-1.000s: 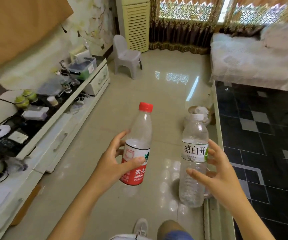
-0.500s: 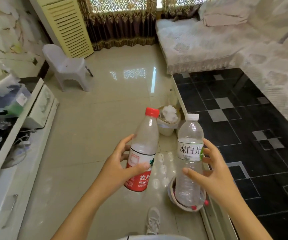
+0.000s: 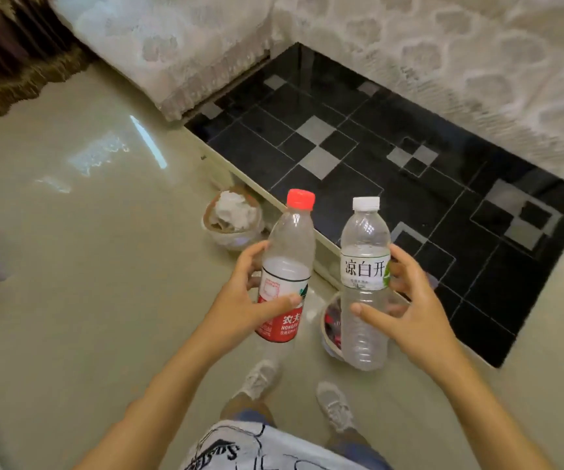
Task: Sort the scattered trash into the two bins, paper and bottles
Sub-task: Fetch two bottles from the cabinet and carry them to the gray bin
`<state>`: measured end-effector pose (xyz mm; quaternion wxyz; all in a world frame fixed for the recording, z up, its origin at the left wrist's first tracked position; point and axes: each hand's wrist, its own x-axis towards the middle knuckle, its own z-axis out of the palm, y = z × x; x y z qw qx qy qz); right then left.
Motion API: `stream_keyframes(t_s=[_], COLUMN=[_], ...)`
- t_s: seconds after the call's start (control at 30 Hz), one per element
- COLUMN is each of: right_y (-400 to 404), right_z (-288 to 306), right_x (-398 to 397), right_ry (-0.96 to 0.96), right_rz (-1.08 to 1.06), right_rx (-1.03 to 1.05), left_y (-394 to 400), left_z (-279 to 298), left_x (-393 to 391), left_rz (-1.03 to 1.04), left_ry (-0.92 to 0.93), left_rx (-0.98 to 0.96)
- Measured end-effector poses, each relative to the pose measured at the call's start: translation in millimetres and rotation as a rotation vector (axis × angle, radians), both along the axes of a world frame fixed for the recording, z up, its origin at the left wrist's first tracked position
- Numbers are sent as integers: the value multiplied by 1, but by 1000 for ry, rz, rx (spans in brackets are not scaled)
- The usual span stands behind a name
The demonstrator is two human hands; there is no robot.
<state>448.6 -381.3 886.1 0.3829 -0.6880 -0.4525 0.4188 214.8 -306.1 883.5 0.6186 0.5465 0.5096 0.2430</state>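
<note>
Clear plastic in both hands: gripping a red-capped bottle (image 3: 287, 266) with the left hand (image 3: 239, 300), thumb lying across its red label and fingers curling behind; gripping a white-capped bottle (image 3: 364, 283) with the right hand (image 3: 412, 307), thumb pressing the front below its white label, fingers wrapping the far side. Holding both bottles upright, side by side, close but apart, above the glossy beige floor (image 3: 87, 266). Hovering the white-capped bottle right over the bottle bin (image 3: 329, 323), showing red inside, beside the low black table (image 3: 392, 171). Sitting farther along that table edge: the paper bin (image 3: 233, 218), holding crumpled white paper. Standing just behind in pale sneakers (image 3: 336, 405).
</note>
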Motion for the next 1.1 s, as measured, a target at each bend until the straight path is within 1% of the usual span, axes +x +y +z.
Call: stream_keyframes(t_s=[0.1, 0.23, 0.33, 0.43, 0.67, 0.8, 0.93, 1.03, 1.1], right_y=[5, 6, -4, -18, -43, -42, -35, -28, -26], right_z=[-28, -75, -119, -174, -340, -420, -489, -525, -548], right_x=[-10, -14, -5, 10, 26, 25, 30, 30, 26], right_ry=[-17, -23, -37, -66, -53, -41, -19, 13, 19], right_rz=[-167, -340, -468, -588, -902, -1000, -1127, -1204, -1219], right_rx=[-27, -70, -118, -155, -212, -225, -209, -214, -229], left_y=[40, 69, 75, 71, 65, 70, 81, 84, 80], left_z=[-25, -74, -125, -191, -356, -434, -492, -527, -549], left_x=[6, 24, 47, 75, 143, 174, 200, 218, 225], left_rz=[-169, -326, -407, -445, -561, -616, -684, -751, -803], left_ry=[24, 68, 58, 66, 164, 234, 309, 312, 332], left_rx=[-28, -43, -93, -161, -33, -8, 21, 38, 66])
